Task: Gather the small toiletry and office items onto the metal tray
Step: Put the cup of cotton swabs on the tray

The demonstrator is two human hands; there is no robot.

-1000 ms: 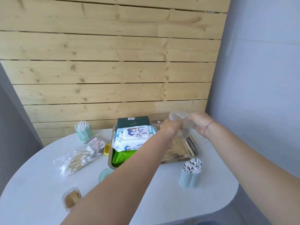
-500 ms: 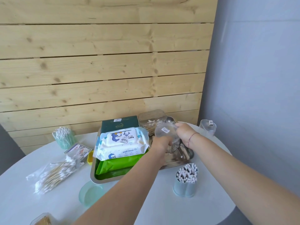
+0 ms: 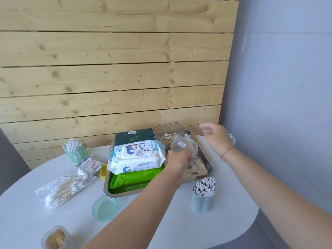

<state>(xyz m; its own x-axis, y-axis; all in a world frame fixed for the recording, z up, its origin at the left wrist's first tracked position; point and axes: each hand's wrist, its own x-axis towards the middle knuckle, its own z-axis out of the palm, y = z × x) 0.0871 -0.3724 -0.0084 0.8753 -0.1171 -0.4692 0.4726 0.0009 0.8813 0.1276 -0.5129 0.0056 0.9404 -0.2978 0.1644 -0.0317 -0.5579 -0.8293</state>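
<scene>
While left hand (image 3: pixel 177 159) grips clear jar (image 3: pixel 185 147) over tray (image 3: pixel 115 194), right hand (image 3: pixel 215 137) hovers.

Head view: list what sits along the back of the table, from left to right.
green swab cup → yellow box → baby wipes pack → clear round container → right hand

The right hand (image 3: pixel 213 136) is blurred, and a clear thing (image 3: pixel 233 139) behind its wrist is mostly hidden. The fingers of the left hand (image 3: pixel 177 159) are partly lost against the clear round container (image 3: pixel 185 147). The bottom edge cuts off the toothpick jar (image 3: pixel 53 239).
</scene>
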